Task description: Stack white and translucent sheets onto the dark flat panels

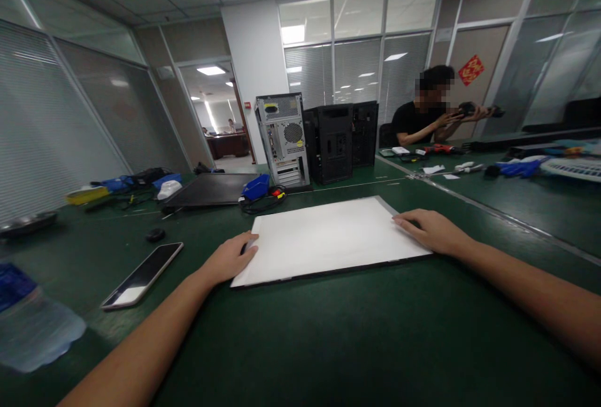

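Note:
A flat white panel [323, 238] with a thin dark edge lies on the green table [328, 344] in front of me. My left hand [230, 258] rests at its left edge, fingers curled against the side. My right hand [432, 230] lies on the panel's right edge, fingers stretched flat over the corner. Neither hand lifts the panel off the table.
A phone [143, 274] lies left of the panel and a water bottle [28, 325] stands at the near left. Behind are a black panel [211, 189], a blue tool with cables [257, 191] and three computer cases [314, 139]. A seated person [422, 116] holds a tool at the back right.

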`<state>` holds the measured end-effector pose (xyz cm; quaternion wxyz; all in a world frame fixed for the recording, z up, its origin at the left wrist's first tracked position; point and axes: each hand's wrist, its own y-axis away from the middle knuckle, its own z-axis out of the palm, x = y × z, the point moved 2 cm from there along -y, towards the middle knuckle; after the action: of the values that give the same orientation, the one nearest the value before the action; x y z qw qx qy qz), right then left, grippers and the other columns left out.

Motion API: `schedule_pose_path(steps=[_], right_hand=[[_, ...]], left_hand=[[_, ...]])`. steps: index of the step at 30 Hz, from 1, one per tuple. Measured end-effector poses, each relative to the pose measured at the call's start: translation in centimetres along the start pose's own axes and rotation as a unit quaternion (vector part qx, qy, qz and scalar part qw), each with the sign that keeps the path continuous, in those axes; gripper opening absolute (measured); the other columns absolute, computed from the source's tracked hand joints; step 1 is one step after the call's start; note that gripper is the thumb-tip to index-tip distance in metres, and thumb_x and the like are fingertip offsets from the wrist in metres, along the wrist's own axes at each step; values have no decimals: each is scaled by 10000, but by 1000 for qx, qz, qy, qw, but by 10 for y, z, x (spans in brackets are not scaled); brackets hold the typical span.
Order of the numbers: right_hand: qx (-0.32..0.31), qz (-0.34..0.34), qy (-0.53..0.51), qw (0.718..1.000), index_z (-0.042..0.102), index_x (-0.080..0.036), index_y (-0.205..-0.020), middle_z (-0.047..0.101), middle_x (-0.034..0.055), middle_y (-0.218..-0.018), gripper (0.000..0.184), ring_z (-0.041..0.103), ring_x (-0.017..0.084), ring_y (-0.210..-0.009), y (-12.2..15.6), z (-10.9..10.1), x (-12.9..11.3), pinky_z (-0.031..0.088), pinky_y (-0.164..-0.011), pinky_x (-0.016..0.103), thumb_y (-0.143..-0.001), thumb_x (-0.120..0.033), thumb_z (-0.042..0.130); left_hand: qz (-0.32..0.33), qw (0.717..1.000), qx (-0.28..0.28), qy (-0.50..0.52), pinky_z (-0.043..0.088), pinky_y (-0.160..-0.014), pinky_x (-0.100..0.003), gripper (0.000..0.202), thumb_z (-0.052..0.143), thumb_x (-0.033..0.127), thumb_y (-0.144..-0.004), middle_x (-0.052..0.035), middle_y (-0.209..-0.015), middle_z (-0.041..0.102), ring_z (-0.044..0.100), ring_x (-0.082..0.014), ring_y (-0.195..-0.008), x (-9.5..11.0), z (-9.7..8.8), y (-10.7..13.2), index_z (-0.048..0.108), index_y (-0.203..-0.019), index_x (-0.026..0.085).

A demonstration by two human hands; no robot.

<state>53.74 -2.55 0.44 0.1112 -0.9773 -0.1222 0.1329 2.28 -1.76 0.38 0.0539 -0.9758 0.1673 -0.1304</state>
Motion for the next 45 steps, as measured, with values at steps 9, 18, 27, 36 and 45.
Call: schedule_pose_path(steps=[9, 18, 27, 36, 45], right_hand=[[-7, -17, -4, 1000, 649, -245, -1159, 633, 30, -1197, 546, 565, 231, -1091, 0, 0, -2, 439, -962, 403, -886, -595, 331], [-11, -40, -10, 999, 632, -240, -1191, 626, 37, -1207, 546, 563, 222, -1093, 2, 0, -4, 429, -970, 396, -886, -589, 342], [-8, -50, -13, 999, 651, -240, -1154, 644, 40, -1172, 524, 577, 228, -1070, 1, 1, -2, 439, -943, 387, -882, -582, 361], [-1, -51, -8, 999, 663, -243, -1131, 654, 48, -1148, 517, 588, 243, -1039, -1, 2, 2, 448, -920, 413, -879, -582, 365], [-1, -31, -4, 1000, 677, -228, -1106, 661, 67, -1121, 541, 598, 252, -992, -2, 1, 4, 463, -873, 421, -876, -601, 361]], left_hand=[[-3, 1000, 0, -6, 303, -1107, -385, 630, 332, 524, -880, -127, -1438, 475, 444, -269, -1313, -1, 1, 0, 528, -1349, 152], [2, 1000, 2, -1, 294, -1114, -398, 593, 329, 484, -888, -111, -1442, 474, 434, -266, -1322, -4, 2, 0, 527, -1350, 170], [0, 1000, 3, -1, 304, -1105, -402, 627, 334, 532, -884, -128, -1436, 478, 447, -268, -1311, -4, 3, -1, 539, -1336, 151], [-3, 1000, -1, 1, 322, -1092, -399, 642, 346, 570, -872, -122, -1430, 487, 456, -268, -1303, -2, 1, 0, 533, -1341, 173], [-6, 1000, -2, 9, 322, -1088, -408, 675, 318, 601, -874, -132, -1432, 483, 455, -274, -1303, 0, 0, 1, 532, -1340, 162]])
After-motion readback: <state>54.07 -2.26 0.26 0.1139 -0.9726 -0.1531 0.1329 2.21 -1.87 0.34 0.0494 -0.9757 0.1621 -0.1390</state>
